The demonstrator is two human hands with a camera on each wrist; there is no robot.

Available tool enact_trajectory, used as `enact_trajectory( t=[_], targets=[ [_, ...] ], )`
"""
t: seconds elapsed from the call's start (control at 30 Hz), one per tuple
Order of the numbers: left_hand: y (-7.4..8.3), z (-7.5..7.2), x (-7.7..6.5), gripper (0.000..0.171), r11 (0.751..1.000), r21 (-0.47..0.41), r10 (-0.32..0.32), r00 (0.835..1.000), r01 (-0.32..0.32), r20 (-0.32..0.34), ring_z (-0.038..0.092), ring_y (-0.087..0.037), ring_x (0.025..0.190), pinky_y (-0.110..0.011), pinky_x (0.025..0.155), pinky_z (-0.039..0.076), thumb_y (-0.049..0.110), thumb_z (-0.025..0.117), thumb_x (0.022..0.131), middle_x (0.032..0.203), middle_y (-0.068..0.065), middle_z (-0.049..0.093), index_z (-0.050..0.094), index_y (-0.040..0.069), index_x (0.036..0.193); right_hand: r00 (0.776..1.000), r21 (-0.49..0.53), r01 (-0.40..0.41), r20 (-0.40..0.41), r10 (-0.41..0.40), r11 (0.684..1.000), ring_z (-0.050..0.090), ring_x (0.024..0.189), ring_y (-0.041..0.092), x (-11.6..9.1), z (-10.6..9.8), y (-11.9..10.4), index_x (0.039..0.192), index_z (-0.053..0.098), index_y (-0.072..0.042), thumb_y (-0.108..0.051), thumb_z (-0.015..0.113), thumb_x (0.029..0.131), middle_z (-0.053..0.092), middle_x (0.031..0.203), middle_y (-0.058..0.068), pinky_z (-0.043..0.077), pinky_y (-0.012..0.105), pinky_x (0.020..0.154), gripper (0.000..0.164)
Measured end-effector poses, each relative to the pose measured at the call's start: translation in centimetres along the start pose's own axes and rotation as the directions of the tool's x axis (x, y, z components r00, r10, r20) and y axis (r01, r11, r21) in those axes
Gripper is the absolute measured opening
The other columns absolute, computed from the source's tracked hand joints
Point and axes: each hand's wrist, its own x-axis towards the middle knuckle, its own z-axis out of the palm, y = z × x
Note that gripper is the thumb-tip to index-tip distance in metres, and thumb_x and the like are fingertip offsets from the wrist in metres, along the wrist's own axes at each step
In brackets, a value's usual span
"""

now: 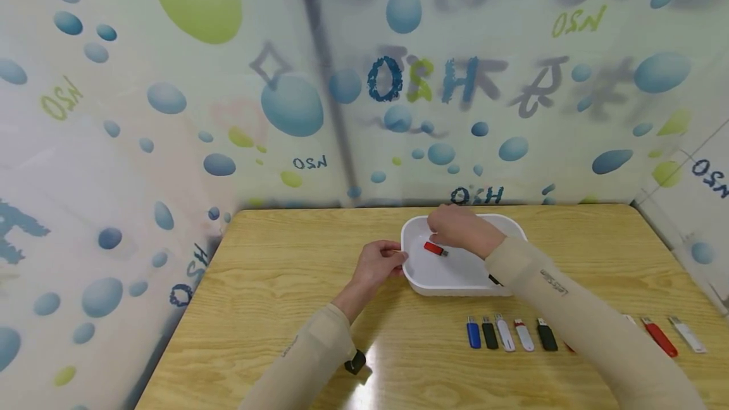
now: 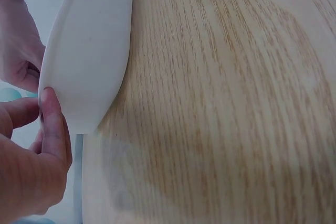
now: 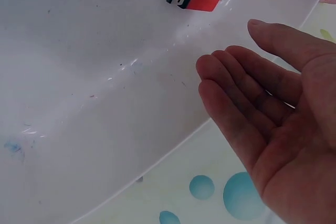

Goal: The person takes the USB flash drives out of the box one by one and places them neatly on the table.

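A white plastic basin [image 1: 455, 288] stands toward the back of the wooden table. Its left rim is pinched between the thumb and fingers of my left hand [image 1: 376, 264], as the left wrist view [image 2: 42, 150] also shows. Over the basin's far side is my right hand [image 1: 461, 228]; the right wrist view shows its palm [image 3: 294, 166] with loosely bent fingers and nothing in them. Close to those fingers, a red USB stick [image 1: 435, 248] with a black collar and bare metal plug lies inside the basin, apart from the hand. Something dark [image 1: 494, 279] in the basin is mostly hidden by my right sleeve.
In front of the basin, a row of USB sticks includes a blue one [image 1: 474, 333], black ones [image 1: 490, 333], white ones [image 1: 504, 333] and a red one [image 1: 660, 338]. My right sleeve covers part of the row. Behind the table hangs a patterned curtain [image 1: 290, 106].
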Motion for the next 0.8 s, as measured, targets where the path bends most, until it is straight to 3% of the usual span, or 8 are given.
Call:
enact_trajectory(
  t=[0.37, 0.6, 0.8],
  targets=[
    [0.1, 0.1, 0.0, 0.034, 1.000, 0.008, -0.006, 1.000, 0.006, -0.005, 0.062, -0.014, 0.065, -0.031, 0.069, 0.059, 0.008, 0.070, 0.086, 0.090, -0.012, 0.063, 0.062, -0.006, 0.116, 0.999, -0.050, 0.009, 0.049, -0.007, 0.999, 0.052, 0.061, 0.016, 1.2, 1.6, 0.0, 0.078, 0.060, -0.015, -0.025, 0.068, 0.089, 0.056, 0.066, 0.000, 0.044, 0.027, 0.057, 0.017],
    [0.3, 0.1, 0.0, 0.032, 0.999, 0.031, -0.010, 1.000, 0.011, -0.019, 0.061, -0.013, 0.064, -0.025, 0.063, 0.057, 0.009, 0.070, 0.086, 0.089, -0.011, 0.063, 0.063, -0.005, 0.114, 0.998, -0.019, -0.004, 0.067, 0.005, 1.000, 0.052, 0.066, 0.019, 1.4, 1.6, 0.0, 0.080, 0.060, -0.013, -0.023, 0.070, 0.087, 0.056, 0.072, 0.003, 0.042, 0.028, 0.059, 0.016],
    [0.1, 0.2, -0.1, 0.032, 0.999, 0.038, 0.000, 1.000, 0.000, -0.016, 0.061, -0.013, 0.065, -0.026, 0.063, 0.058, 0.009, 0.070, 0.085, 0.089, -0.011, 0.063, 0.063, -0.005, 0.113, 0.990, 0.015, -0.044, 0.137, 0.042, 0.999, 0.054, 0.063, 0.017, 1.9, 1.9, 0.1, 0.082, 0.061, -0.013, -0.023, 0.072, 0.086, 0.057, 0.070, 0.003, 0.042, 0.026, 0.057, 0.016]
  ],
)
